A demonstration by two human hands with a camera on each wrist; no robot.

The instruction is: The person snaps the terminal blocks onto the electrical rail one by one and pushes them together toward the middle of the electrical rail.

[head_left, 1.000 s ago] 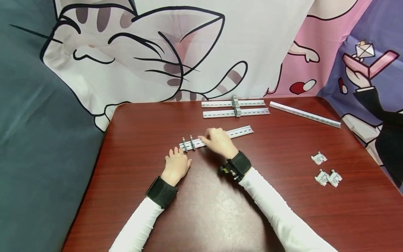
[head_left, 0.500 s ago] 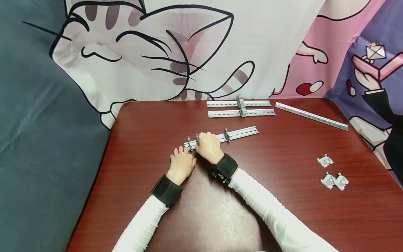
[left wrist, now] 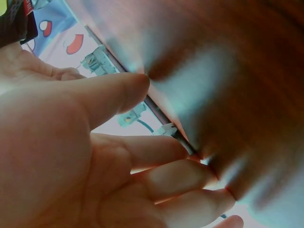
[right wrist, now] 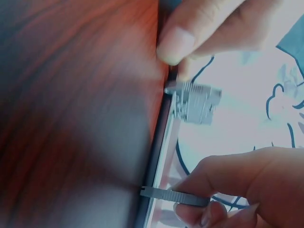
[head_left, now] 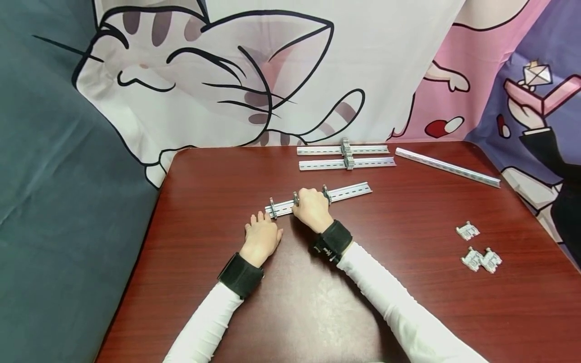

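Observation:
A slotted metal DIN rail (head_left: 351,192) lies slantwise on the table, with thin grey terminal blocks standing across it. One terminal block (head_left: 273,207) is near the rail's left end, and another (head_left: 326,194) stands just right of my right hand (head_left: 312,209). Between these two, my right thumb and fingers pinch a middle terminal block (right wrist: 175,195), which sits on the rail in the right wrist view. My left hand (head_left: 260,237) rests with its fingers extended, fingertips at the rail's left end. Part of the rail is hidden behind the right hand.
Two parallel rails (head_left: 317,165) joined by a stack of terminal blocks (head_left: 347,154) lie at the table's back. A bare rail (head_left: 447,167) slants at the back right. Several loose terminal blocks (head_left: 467,231) lie on the right. A printed cloth (head_left: 290,65) hangs behind the table.
My right hand first moved left from the right-hand block to the middle one. It has since slid that block rightward along the rail. The left hand has stayed at the rail's end.

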